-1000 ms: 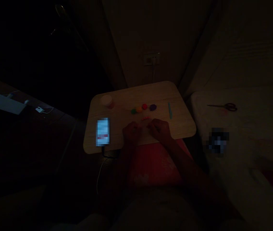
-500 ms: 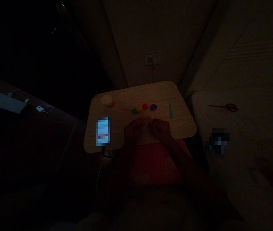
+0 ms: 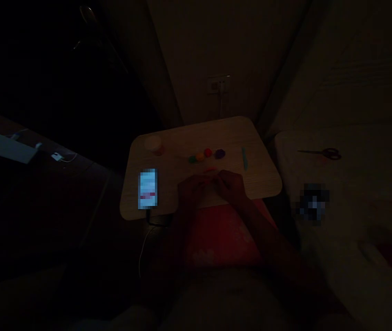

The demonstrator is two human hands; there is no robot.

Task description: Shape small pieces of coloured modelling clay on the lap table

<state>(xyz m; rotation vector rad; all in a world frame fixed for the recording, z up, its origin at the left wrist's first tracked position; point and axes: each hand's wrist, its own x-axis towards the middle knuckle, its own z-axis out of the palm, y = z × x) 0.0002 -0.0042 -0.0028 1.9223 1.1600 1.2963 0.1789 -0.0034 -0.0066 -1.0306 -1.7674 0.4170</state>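
Close to the table's near edge, my left hand (image 3: 192, 189) and my right hand (image 3: 229, 185) are together with curled fingers. Between their fingertips shows a small orange-red strip that looks like modelling clay (image 3: 210, 169); the dark hides its lower part and the exact grip. Just beyond lie a green lump (image 3: 192, 159), an orange lump (image 3: 200, 156) and a red ball (image 3: 208, 152) in a row. A purple lump (image 3: 220, 153) sits to their right. Further right is a slim teal tool (image 3: 245, 158).
A lidded tub (image 3: 153, 145) stands on the small wooden table (image 3: 265, 179) at back left. A lit phone (image 3: 147, 189) with a cable lies at front left. Scissors (image 3: 330, 153) rest on a pale surface at right. A wall socket (image 3: 218, 85) is behind.
The view has grown dimmer. My left hand's fingers have shifted slightly down and flattened, and the orange-red strip shows more plainly beyond the fingertips. The right hand has barely moved.
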